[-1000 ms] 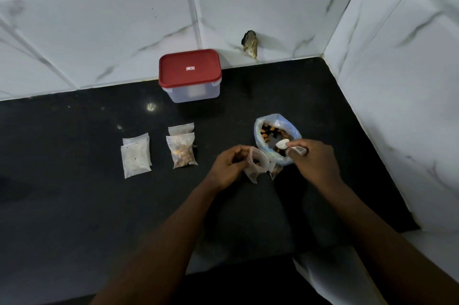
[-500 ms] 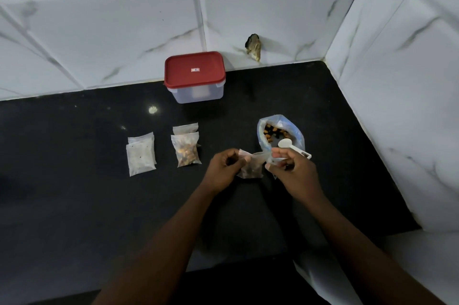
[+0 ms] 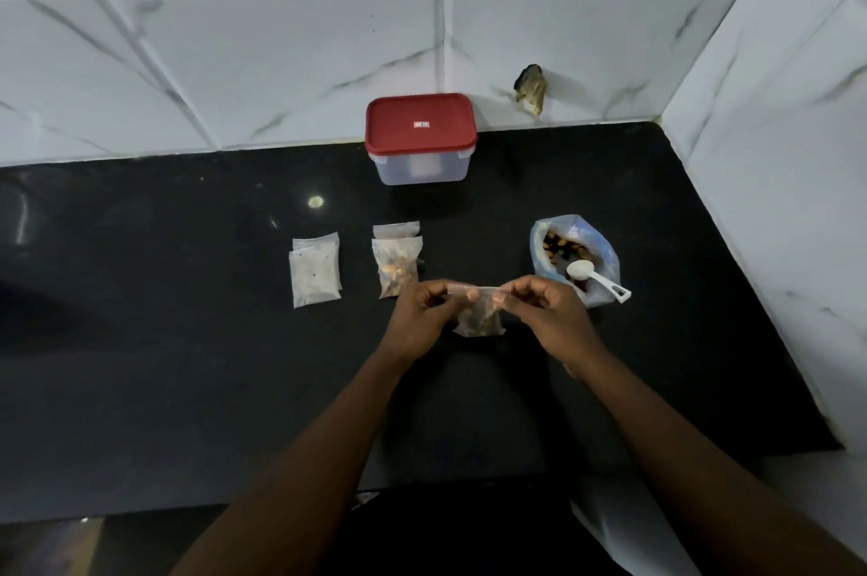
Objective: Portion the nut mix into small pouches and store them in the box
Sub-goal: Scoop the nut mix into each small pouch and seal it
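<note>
A small clear pouch with nuts in it hangs between my hands above the black counter. My left hand pinches its top strip at the left end, and my right hand pinches the right end. The open bag of nut mix stands to the right, with a white spoon lying across its mouth. Filled pouches lie to the left of my hands. The clear box with a red lid stands shut at the wall.
A stack of pale pouches lies further left on the black counter. Marble-tiled walls close the back and right side. A dark damaged spot marks the back wall. The counter's front edge runs below my forearms.
My right hand let go of the spoon, which now lies across the bag's mouth. Both hands now pinch the pouch's top strip, and the pouch hangs flat between them.
</note>
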`<state>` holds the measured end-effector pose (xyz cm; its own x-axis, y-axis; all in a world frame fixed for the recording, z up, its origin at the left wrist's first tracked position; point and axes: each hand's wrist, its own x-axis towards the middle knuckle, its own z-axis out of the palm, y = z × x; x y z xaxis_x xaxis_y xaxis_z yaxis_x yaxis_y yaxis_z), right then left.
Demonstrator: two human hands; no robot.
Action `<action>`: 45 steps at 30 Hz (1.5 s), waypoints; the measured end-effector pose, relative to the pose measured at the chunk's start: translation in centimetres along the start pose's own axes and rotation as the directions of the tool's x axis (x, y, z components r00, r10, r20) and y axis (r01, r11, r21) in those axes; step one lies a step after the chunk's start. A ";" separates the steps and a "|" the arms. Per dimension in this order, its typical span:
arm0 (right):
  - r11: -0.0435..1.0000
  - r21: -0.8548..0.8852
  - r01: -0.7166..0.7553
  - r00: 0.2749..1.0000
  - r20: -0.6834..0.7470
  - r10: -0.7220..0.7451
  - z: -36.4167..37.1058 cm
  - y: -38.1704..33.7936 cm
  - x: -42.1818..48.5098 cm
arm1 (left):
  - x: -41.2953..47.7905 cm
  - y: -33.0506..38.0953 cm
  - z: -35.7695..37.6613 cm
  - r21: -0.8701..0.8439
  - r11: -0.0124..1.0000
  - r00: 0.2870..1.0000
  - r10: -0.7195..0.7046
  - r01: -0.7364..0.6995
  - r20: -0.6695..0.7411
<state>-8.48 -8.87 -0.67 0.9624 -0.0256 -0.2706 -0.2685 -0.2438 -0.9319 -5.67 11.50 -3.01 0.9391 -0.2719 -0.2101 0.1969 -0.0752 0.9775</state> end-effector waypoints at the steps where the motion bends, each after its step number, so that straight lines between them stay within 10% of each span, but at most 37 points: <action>1: 1.000 -0.002 0.002 1.000 0.002 -0.002 0.5 -0.1 0.0 | -0.3 0.0 -0.3 0.002 1.000 1.000 0.003 -0.003 -0.016; 28: 0.953 -0.267 0.145 0.975 0.201 -0.092 9.2 -2.8 3.6 | -2.3 -1.8 -8.4 -0.101 0.994 0.994 0.026 -0.037 -0.102; 45: 0.972 -0.204 0.119 0.991 0.091 -0.102 9.9 -3.7 7.6 | 1.0 -1.7 -10.6 -0.126 0.986 0.979 -0.125 0.105 -0.160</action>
<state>-0.56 1.39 -1.64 0.9769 0.0876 -0.1952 -0.1382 -0.4379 -0.8883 -2.06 21.54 -4.71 0.9401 -0.1032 -0.3248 0.3283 0.0182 0.9444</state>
